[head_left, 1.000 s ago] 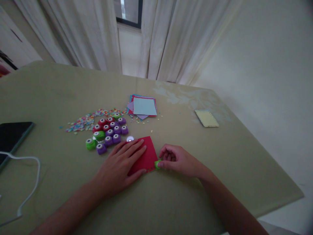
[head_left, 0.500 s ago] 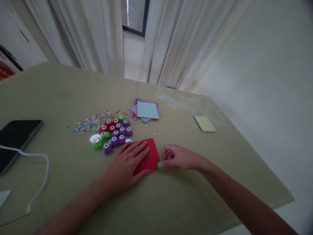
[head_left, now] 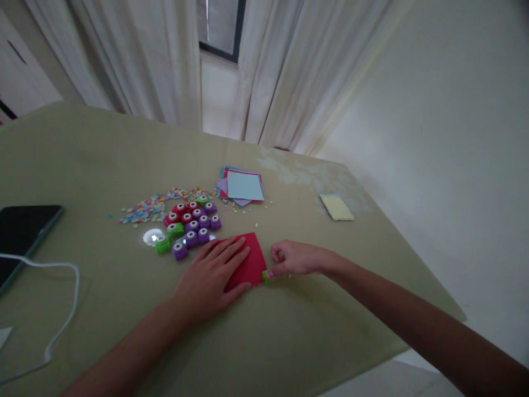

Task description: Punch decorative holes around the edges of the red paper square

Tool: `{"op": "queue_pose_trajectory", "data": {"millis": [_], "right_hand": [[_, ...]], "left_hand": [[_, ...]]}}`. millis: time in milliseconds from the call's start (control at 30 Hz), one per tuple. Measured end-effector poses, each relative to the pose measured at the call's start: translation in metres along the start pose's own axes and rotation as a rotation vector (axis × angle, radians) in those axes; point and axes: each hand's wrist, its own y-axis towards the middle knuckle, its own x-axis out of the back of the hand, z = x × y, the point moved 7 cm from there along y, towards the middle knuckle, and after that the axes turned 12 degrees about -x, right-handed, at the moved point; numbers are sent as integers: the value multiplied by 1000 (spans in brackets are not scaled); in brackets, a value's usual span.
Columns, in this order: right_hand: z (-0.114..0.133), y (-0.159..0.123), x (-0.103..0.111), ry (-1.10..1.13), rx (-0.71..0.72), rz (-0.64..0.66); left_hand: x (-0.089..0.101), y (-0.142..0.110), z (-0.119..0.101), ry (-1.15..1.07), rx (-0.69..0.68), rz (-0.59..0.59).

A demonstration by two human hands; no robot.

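A red square of paper (head_left: 253, 258) lies on the table, with small notches along its near edge. My left hand (head_left: 219, 270) rests flat on its left part, fingers stretched out, covering much of it. At the paper's near right corner is a small green craft punch (head_left: 265, 276). My right hand (head_left: 291, 260) grips this punch, thumb on top and the other fingers curled. Several more punches, purple (head_left: 191, 239), red (head_left: 179, 209) and green (head_left: 162, 243), stand grouped just beyond my left hand.
Colourful paper confetti (head_left: 146, 210) is scattered behind the punches. Farther back lies a stack of coloured paper squares (head_left: 245, 186). A pale yellow paper piece (head_left: 336, 207) sits at the right. On the left are a dark-screened device (head_left: 27, 226) and a white cable (head_left: 74, 292).
The whole view has shifted slightly, so most things appear a little farther left. My left hand still presses the red paper, and my right hand stays on the green punch at its corner.
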Motion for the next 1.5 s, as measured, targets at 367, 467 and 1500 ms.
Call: {"op": "queue_pose_trajectory", "data": {"millis": [367,467,1500], "right_hand": [[-32,3,47,280,-13,-161],[-29,12,81,262,15,-437],[-8,-18,-1,403,503,-754]], "left_hand": [[-2,0,2,13,7,40],[-2,-1,1,-4,3,42],[6,-3,3,75,50,-30]]}}
